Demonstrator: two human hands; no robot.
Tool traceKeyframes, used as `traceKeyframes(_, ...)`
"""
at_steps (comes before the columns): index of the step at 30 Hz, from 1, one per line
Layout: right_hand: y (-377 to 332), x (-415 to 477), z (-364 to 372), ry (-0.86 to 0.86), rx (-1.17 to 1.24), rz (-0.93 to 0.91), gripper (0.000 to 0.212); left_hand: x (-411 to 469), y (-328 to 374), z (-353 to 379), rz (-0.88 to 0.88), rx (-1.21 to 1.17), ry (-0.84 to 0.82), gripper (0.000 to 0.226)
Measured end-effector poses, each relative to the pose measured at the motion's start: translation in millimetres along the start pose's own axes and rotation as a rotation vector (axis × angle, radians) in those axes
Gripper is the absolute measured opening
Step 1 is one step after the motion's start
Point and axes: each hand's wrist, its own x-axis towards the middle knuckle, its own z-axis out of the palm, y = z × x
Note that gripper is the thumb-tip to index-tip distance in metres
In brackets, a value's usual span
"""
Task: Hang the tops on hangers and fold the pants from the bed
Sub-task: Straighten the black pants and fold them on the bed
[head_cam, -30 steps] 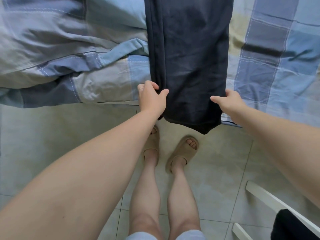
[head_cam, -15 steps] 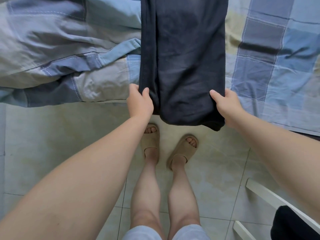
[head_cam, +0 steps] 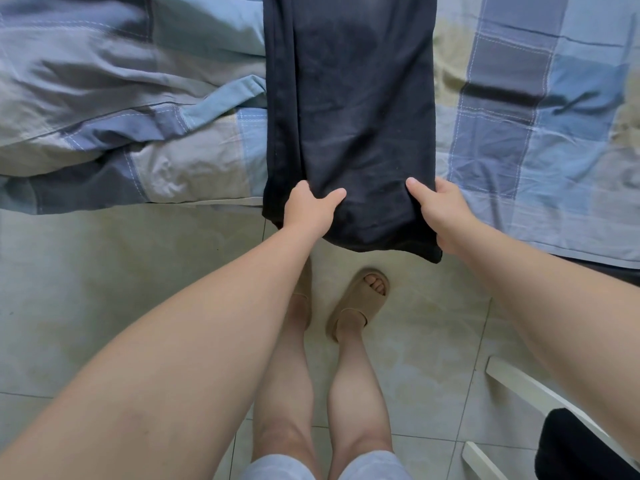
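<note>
At the bed edge, left hand and right hand clamp the pants, fingers partly hidden.

**Left hand hops onto the pants**

The left hand has slid toward 3 o'clock, off the side seam and onto the dark pants, thumb spread across the cloth. The right hand has closed in toward 9 o'clock, thumb now on top.

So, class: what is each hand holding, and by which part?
The left hand and right hand both grip the pants at the end overhanging the bed, one per side.
</note>
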Motion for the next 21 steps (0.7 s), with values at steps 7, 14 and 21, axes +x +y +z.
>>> traceKeyframes(7, 4, -12, -9, -0.044, -0.059, -0.038, 0.026, -25, -14, -32, 0.347, -0.001, 0.203, 0.039)
traceKeyframes(14, 15, -15, 24, -0.101, -0.213, -0.047, 0.028, -16, -31, -56, 0.182, 0.158, 0.267, 0.036)
traceKeyframes(21, 41, -9, 12, -0.411, -0.365, 0.125, 0.040, 1, -49, -54, 0.016, 0.168, -0.322, 0.036)
